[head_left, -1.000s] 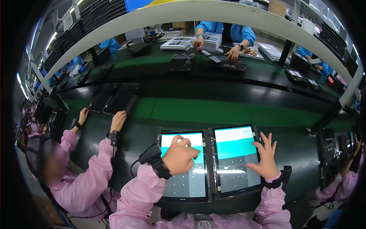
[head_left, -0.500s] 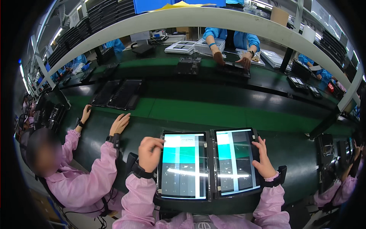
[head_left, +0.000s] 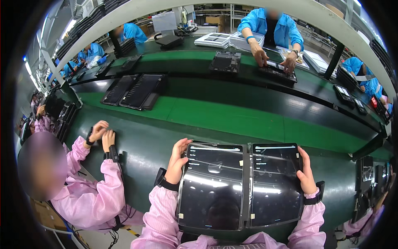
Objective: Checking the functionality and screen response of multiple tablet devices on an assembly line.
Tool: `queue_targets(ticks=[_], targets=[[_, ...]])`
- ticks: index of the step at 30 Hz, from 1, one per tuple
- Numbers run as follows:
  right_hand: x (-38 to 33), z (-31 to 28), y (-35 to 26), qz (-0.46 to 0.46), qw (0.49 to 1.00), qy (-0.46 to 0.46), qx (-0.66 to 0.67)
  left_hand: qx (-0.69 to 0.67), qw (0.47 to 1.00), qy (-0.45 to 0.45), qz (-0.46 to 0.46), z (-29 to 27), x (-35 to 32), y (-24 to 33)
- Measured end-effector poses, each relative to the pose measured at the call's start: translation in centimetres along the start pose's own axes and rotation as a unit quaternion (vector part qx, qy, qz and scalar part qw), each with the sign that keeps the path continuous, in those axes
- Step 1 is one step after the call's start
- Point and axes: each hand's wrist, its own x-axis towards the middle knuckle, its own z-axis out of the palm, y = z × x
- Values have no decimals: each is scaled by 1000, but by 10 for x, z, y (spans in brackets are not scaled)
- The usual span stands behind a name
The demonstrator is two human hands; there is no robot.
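Two tablets lie side by side in front of me, dark-screened with a short list of small white text at the upper left. Clear film and small pale tabs show at their edges. My left hand (head_left: pixel 177 161) grips the left edge of the left tablet (head_left: pixel 212 191), thumb on its front and fingers along the upper side. On the other side, my right hand (head_left: pixel 306 172) grips the right edge of the right tablet (head_left: pixel 276 191), thumb on its front rim. What lies beneath the tablets is hidden.
A person in pink (head_left: pixel 93 186) sits at my left. Beyond the green bench strip (head_left: pixel 232 118) lie two dark panels (head_left: pixel 141 91). Across from me, a person in blue (head_left: pixel 286 31) handles an opened device (head_left: pixel 275 71); another opened device (head_left: pixel 226 62) lies nearby. A pale beam (head_left: pixel 166 8) spans overhead.
Both screens went from bright teal and white to a dark menu. My left hand moved from over the tablet onto its edge; my right closed on its edge. The neighbour's hands came together.
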Motion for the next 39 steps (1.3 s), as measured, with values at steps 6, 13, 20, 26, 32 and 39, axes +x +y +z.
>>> queue_targets(ticks=[6, 13, 20, 26, 32, 39], targets=[[0, -4, -23, 65, 975, -48, -206, 68, 996, 35, -41, 3, 10, 1], [19, 21, -65, 0, 938, -142, -316, 65, 996, 59, -21, 6, 14, -4], [38, 36, -72, -48, 903, -159, -395, 33, 998, 51, -2, 5, 13, -3], [46, 28, -66, -36, 930, -150, -333, -27, 998, 43, -46, 6, 20, -2], [51, 35, -60, -24, 920, -146, -363, -38, 998, 30, -40, 6, 23, -3], [47, 34, -57, -33, 917, -154, -367, -3, 999, 33, -28, 5, 23, -9]])
